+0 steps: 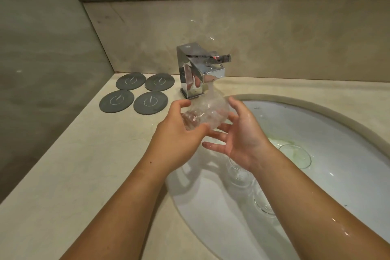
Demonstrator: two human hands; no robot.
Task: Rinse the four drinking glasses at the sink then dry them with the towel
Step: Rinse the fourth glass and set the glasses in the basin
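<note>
From the head view, rinsing is under way: one glass [205,113] sits under the running faucet [200,69], above the sink [316,116]. Other glasses [295,155] lie in the basin; four coasters [135,93] on the bench [73,164] stand bare, and no towel shows. The left hand [179,133] wraps its grip around the glass; the right hand [238,133] cups it with spread fingers.

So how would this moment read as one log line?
step: rinsing | glass under running faucet | left hand grips | right hand open alongside | coasters bare
</note>
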